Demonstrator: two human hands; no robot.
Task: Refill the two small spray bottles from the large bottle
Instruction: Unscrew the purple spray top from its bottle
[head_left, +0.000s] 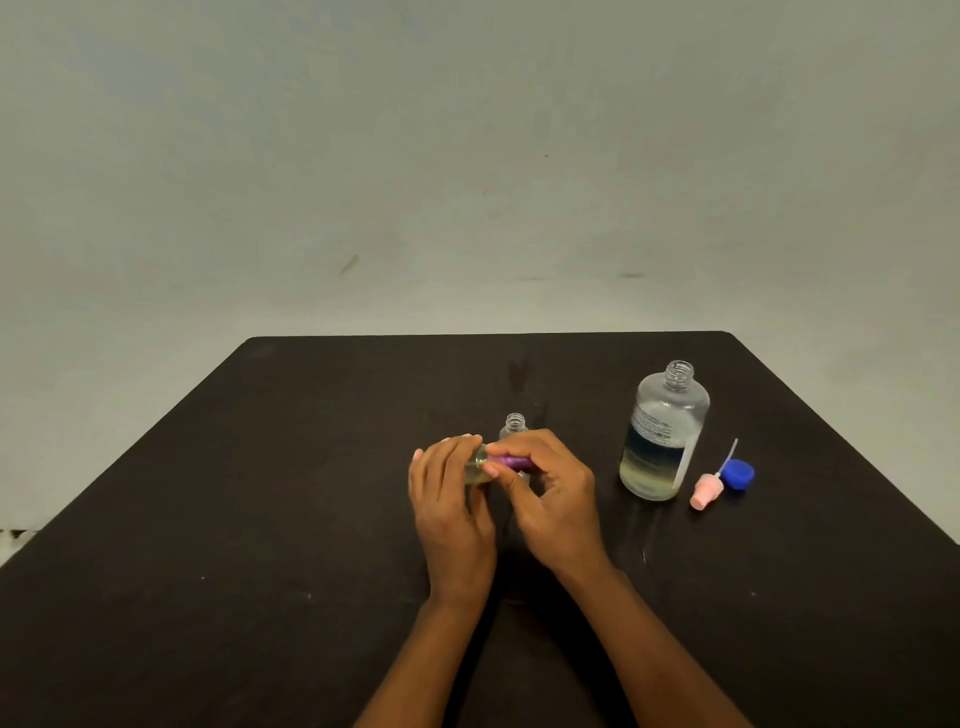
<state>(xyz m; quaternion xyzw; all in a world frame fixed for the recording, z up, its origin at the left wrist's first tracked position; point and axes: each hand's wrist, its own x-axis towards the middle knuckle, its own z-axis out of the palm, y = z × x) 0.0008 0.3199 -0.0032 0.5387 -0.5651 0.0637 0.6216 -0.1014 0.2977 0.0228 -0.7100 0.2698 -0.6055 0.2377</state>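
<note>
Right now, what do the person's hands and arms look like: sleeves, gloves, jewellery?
The left hand and right hand are bare: no gloves, rings, watch or bracelet visible. The left forearm and right forearm are bare too, with no sleeve in view down to the picture's bottom edge.

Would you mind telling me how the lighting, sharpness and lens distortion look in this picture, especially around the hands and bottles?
Head view: dim, even light, no hard shadows, only faint glints on the large bottle; head view: the wide-angle lens splays the table sides outward; head view: the small bottle in the left hand and the purple spray top pinched by the right hand look soft.
</note>
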